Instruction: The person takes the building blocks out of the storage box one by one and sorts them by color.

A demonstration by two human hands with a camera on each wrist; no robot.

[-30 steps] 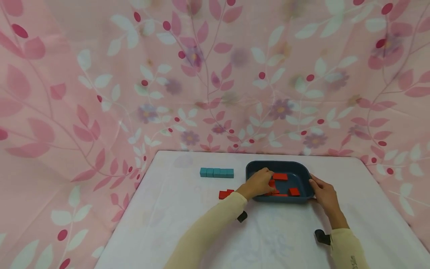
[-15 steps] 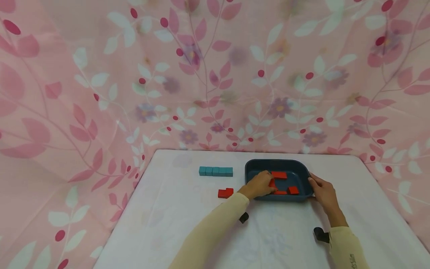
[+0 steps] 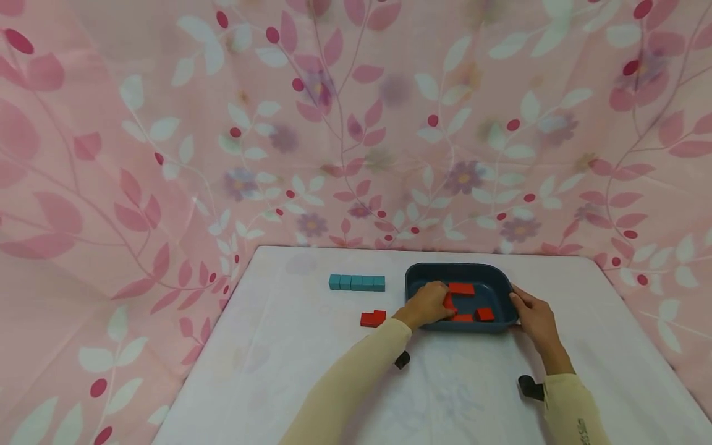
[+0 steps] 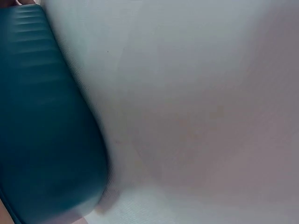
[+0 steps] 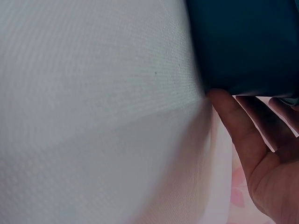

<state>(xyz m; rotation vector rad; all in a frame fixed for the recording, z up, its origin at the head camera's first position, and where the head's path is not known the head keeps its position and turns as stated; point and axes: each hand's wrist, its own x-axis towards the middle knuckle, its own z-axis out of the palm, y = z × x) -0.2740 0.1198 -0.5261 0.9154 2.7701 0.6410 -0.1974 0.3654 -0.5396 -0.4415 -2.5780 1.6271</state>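
Note:
In the head view, a dark blue rectangular tray (image 3: 439,273) with rounded corners holds several red blocks. My left hand (image 3: 427,305) reaches over its near left side, thumb and fingers pinching a red block (image 3: 448,302) inside. The fingers hide part of that block. On the opposite side, my right hand (image 3: 537,319) grips the tray's right end, thumb up at the rim. The right wrist view shows its fingers (image 5: 240,133) against the outer wall. Only the tray's outer wall (image 4: 51,121) fills the left of the left wrist view. Another red block (image 3: 486,314) lies near the tray's front right corner.
A row of several teal blocks (image 3: 357,283) stands on the white tabletop (image 3: 267,346), left of the tray. Closer in are red blocks (image 3: 372,319), partly behind the left sleeve (image 3: 356,377). Pink floral cloth (image 3: 389,123) hangs behind the table.
The left fingers have shifted slightly at the red block in the tray. The right hand keeps its grip, and the tray stays in place; the head view has moved a little.

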